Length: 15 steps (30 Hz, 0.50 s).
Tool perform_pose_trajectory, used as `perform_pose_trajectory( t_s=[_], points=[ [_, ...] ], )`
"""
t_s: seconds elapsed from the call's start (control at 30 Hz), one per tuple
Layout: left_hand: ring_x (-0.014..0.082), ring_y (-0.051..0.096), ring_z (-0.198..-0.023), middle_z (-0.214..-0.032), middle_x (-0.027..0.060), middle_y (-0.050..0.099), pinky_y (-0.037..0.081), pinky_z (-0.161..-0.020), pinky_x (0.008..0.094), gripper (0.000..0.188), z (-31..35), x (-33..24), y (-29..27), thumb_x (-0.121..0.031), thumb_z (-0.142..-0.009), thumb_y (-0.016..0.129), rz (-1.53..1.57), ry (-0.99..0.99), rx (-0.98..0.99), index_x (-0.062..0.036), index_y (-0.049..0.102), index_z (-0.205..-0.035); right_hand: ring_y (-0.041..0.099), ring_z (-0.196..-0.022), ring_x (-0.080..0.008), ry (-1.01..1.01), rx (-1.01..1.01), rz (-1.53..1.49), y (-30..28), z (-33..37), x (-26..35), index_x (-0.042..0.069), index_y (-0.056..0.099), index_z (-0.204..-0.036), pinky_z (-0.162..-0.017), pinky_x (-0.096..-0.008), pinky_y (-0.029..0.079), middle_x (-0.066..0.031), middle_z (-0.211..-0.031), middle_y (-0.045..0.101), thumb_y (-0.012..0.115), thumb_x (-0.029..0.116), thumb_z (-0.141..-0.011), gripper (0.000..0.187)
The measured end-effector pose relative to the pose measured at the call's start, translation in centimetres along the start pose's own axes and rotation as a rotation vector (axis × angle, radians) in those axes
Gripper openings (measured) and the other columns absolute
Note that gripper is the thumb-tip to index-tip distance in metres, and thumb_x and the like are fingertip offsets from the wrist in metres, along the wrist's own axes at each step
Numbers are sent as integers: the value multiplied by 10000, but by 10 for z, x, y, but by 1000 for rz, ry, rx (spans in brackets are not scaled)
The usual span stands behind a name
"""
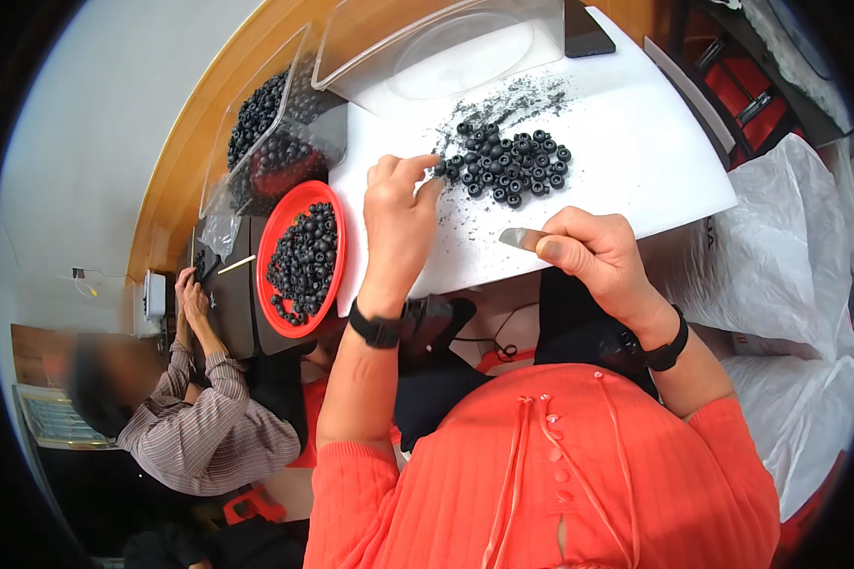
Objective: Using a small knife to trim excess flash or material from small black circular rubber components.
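Note:
On the white board (598, 123) lies a loose cluster of round black beads (512, 171), several showing a pale ring or hole. At the cluster's left edge, my left hand (399, 213) pinches one black bead (440, 169) between thumb and forefinger. My right hand (598, 261) is closed around a small knife (518, 237), its short blade pointing left over the board and apart from the beads. Most of the knife's handle is hidden in my fingers. Dark crumbs (527, 97) are scattered behind and around the cluster.
A red bowl (339, 275) of black beads stands left of the board. Behind it is a clear bin (220, 156) of more beads. A large clear box (446, 47) and a dark flat device (586, 33) sit at the back. White plastic bags (769, 247) hang right. A co-worker (209, 417) works left.

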<state>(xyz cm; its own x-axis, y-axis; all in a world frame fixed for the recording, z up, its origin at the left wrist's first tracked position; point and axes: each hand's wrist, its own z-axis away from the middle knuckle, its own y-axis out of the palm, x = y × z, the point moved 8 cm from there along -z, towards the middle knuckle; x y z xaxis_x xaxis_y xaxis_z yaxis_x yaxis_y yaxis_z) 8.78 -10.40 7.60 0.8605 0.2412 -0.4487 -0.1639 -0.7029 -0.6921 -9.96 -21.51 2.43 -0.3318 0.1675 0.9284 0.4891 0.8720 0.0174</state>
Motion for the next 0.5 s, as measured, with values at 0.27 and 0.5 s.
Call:
perform_pose_trajectory(
  t_s=[0.27, 0.5],
  points=[
    [221, 632, -705, -825, 149, 659, 509, -663, 334, 152, -8, 16, 21, 44, -802, 684, -189, 21, 153, 31, 720, -949, 544, -608, -82, -51, 20, -54, -2, 3, -2, -1, 728, -911, -558, -243, 415, -28, -708, 636, 696, 239, -989, 254],
    [255, 650, -694, -865, 164, 681, 516, -637, 361, 165, 37, 1, -2, 23, -769, 694, 50, -293, 246, 48, 697, -933, 576, -618, -93, -59, 15, -29, -1, 3, 2, -3, 729, -904, -568, -241, 437, -35, -726, 670, 708, 216, -977, 232]
  ],
)
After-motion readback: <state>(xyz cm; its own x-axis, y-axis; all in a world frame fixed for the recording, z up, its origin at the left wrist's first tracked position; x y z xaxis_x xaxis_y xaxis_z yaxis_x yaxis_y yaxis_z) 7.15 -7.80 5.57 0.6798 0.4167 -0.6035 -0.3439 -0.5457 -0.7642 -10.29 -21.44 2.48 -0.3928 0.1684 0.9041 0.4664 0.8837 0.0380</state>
